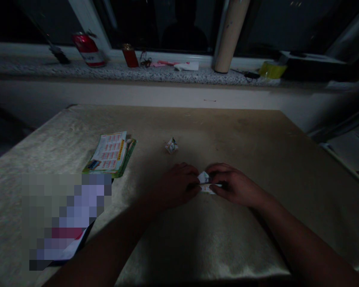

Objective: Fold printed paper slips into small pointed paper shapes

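Note:
Between my two hands is a small piece of folded printed paper point(206, 178), low over the table. My left hand point(182, 181) pinches its left side, fingers closed. On its right side my right hand point(229, 182) grips the paper between thumb and fingers. A crease or slit runs across the paper's middle. Just beyond my left hand, a small folded paper shape point(171, 146) with points rests on the table by itself.
A stack of printed calendar sheets point(110, 151) lies at the left, with a partly blurred tablet-like device point(77, 223) nearer me. The table point(242, 131) meets a wall below a windowsill point(155, 75) holding a red can point(88, 50), a cardboard tube point(231, 38) and yellow tape point(272, 70).

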A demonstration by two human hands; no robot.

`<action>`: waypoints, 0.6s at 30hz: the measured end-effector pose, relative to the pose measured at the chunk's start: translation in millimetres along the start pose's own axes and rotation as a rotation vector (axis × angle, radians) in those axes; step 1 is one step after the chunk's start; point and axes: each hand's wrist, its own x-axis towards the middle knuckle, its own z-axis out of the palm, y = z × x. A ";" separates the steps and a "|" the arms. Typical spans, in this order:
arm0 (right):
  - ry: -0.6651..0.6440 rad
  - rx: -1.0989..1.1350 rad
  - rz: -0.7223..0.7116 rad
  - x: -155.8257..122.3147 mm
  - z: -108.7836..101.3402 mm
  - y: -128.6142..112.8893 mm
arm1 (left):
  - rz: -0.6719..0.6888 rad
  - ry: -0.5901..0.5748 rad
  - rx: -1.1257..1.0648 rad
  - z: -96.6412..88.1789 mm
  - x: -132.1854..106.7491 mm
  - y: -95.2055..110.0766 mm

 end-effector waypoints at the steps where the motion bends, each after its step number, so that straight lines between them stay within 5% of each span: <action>1: 0.003 0.000 0.015 -0.4 0.5 0.3 | -0.009 0.000 -0.002 1.1 0.7 -0.3; 18: 0.031 -0.077 0.114 -2.5 4.6 3.7 | -0.215 0.117 -0.018 13.4 7.8 3.9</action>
